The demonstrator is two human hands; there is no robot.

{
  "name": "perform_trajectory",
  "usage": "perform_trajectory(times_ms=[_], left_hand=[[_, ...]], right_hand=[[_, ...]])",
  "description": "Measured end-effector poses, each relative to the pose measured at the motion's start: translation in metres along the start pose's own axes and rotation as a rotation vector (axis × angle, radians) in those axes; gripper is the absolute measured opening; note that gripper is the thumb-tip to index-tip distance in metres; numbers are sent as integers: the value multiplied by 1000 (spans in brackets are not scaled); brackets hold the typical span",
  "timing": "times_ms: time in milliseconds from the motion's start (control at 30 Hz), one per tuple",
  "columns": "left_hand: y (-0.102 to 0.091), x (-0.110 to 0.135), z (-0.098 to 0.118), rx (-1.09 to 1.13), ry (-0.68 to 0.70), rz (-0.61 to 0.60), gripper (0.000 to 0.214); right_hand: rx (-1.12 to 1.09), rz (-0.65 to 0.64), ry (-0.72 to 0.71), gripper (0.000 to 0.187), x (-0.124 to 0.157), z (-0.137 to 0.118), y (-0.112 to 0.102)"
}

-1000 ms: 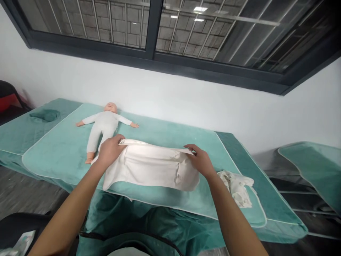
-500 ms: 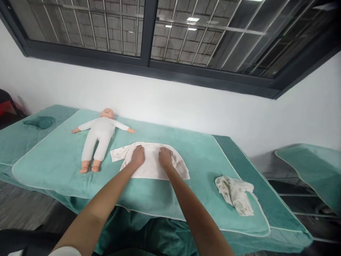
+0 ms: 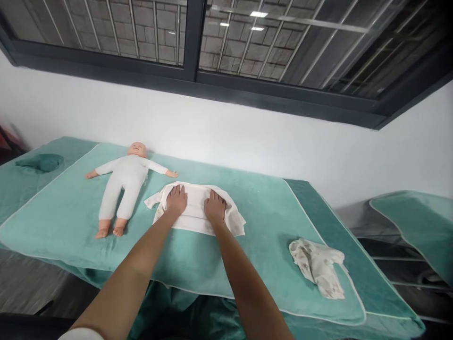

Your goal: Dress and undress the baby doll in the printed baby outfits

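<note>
A white baby garment (image 3: 195, 208) lies spread on the teal mat (image 3: 247, 245) in the middle of the bed. My left hand (image 3: 176, 200) rests flat on its left half, fingers stretched out. My right hand (image 3: 215, 206) lies flat on its right half, fingers also extended. A baby doll (image 3: 122, 182) in a white suit lies on its back just left of the garment, arms spread, feet toward me. One sleeve of the garment reaches toward the doll.
A crumpled patterned cloth (image 3: 318, 264) lies near the mat's right edge. A dark teal pillow (image 3: 38, 162) sits at the far left. The white wall and a barred window run behind the bed. Another teal-covered bed (image 3: 414, 222) stands at the right.
The garment, held up by its edge a second ago, now lies flat on the mat. Both hands moved inward onto it and press it down.
</note>
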State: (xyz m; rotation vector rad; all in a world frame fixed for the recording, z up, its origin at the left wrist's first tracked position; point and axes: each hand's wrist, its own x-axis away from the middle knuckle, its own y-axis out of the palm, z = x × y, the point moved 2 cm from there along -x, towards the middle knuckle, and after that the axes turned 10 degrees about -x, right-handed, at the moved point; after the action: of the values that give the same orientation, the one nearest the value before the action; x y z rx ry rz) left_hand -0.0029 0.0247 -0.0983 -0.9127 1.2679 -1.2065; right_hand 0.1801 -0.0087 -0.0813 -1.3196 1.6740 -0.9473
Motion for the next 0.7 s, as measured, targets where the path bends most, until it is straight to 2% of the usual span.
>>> perform_trajectory(times_ms=[100, 233, 367, 433, 500, 600, 700], left_hand=[[5, 1, -2, -1, 2, -2, 58], [-2, 4, 2, -1, 24, 28, 54], [-17, 19, 7, 21, 192, 70, 41], [-24, 31, 3, 38, 281, 84, 35], [-30, 46, -6, 48, 304, 109, 34], [-35, 75, -21, 52, 285, 148, 37], [-35, 107, -28, 58, 339, 138, 35]], right_hand=[[5, -3, -12, 55, -2, 2, 2], [8, 3, -44, 54, -1, -3, 3], [-25, -6, -182, 52, 5, -14, 4], [-59, -22, -271, 48, 9, -17, 3], [-97, -14, -312, 43, 16, -14, -1], [-160, 57, -292, 41, 35, 1, -9], [-218, 129, -264, 40, 72, 22, -14]])
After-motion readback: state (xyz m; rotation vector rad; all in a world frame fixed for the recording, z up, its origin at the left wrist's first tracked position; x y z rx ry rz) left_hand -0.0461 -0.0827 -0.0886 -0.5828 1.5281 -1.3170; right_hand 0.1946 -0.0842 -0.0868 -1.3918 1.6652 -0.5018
